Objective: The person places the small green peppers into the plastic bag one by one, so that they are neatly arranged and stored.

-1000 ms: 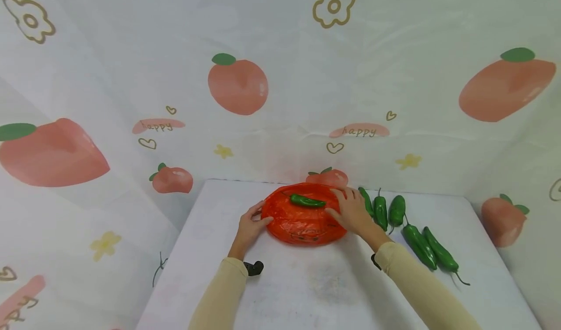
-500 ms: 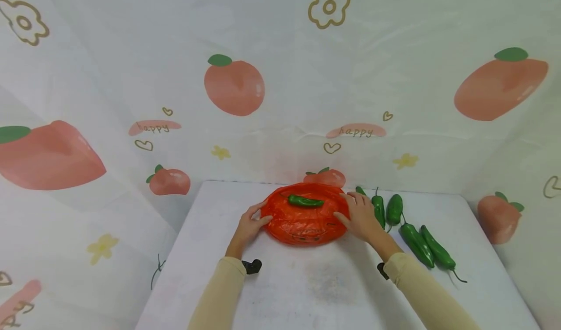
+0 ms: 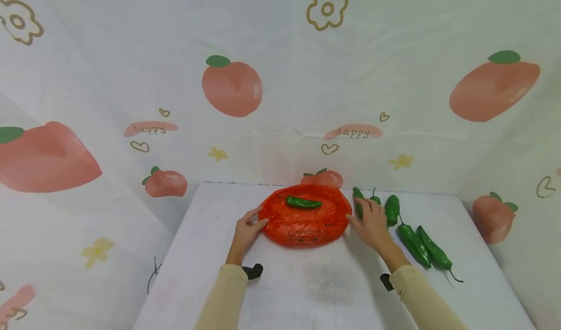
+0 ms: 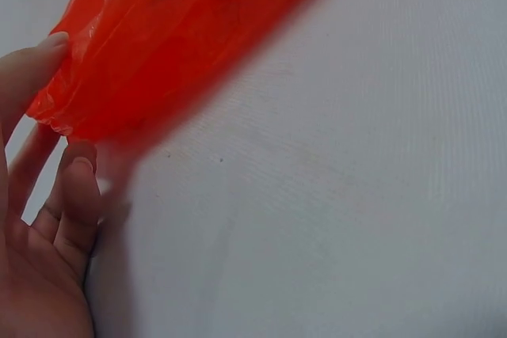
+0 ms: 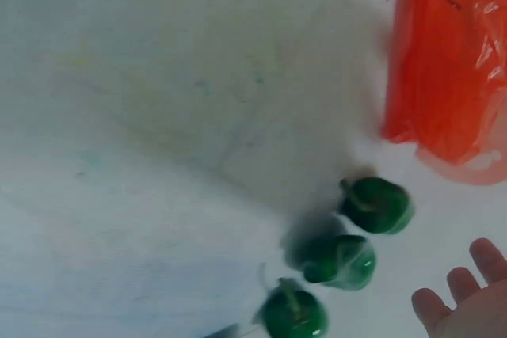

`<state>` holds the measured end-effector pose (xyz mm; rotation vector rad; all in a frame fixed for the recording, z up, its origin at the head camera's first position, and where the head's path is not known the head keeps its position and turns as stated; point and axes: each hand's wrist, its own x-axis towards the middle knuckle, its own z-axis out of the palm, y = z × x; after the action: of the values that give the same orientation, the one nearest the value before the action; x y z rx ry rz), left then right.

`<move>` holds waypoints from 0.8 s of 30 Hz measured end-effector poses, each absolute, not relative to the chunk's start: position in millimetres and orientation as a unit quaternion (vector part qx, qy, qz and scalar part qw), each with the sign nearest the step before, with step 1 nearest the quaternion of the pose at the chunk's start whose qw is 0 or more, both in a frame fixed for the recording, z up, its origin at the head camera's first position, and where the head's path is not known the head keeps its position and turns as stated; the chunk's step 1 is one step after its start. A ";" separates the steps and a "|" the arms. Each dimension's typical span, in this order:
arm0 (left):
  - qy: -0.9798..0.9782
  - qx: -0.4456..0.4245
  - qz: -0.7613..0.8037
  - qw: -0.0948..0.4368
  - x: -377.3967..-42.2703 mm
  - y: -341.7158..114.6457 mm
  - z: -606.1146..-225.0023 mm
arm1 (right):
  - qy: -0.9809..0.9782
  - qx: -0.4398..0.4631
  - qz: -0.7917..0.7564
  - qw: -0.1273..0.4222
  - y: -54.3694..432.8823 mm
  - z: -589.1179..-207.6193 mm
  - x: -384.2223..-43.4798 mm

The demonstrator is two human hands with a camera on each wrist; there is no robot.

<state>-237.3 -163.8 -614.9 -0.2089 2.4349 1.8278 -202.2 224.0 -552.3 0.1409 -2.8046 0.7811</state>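
A red plastic bag (image 3: pixel 302 227) lies spread with its mouth up on the white table, and one green chili pepper (image 3: pixel 304 203) rests in it. At the bag's left rim, my left hand (image 3: pixel 245 230) pinches the plastic between thumb and fingers; the left wrist view shows the thumb on the bag (image 4: pixel 158 53). My right hand (image 3: pixel 371 225) is just right of the bag, fingers extended over a green chili pepper (image 3: pixel 358 193) that it partly covers. In the right wrist view its fingertips are apart from the several peppers (image 5: pixel 379 205) and hold nothing.
More green chili peppers (image 3: pixel 413 245) lie on the right side of the table (image 3: pixel 324 291). Behind the table hangs a white fruit-print cloth (image 3: pixel 280 140), which also covers the sides. A thin green stem-like piece (image 3: pixel 153 274) is at the left table edge.
My right hand has moved off the bag's right side, rightward to the peppers. My left hand keeps its place on the bag's left rim. The pepper in the bag stays put.
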 end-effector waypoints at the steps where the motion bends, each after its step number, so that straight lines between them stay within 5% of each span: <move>1: 0.798 -0.068 0.597 0.043 -237.0 -163.9 -615.0 | -0.954 0.045 0.271 0.121 226.3 -554.6 -201.4; 7: 0.797 -0.074 0.598 0.039 -234.5 -160.9 -613.5 | -0.948 0.030 0.278 0.151 238.7 -564.2 -198.3; 24: 0.790 -0.083 0.606 0.047 -228.9 -157.5 -601.9 | -0.932 -0.083 0.338 0.100 251.1 -577.1 -196.6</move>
<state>-228.9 -157.5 -601.9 -0.2520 2.4092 1.8480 -196.6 251.1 -577.1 -0.2444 -2.7554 0.9979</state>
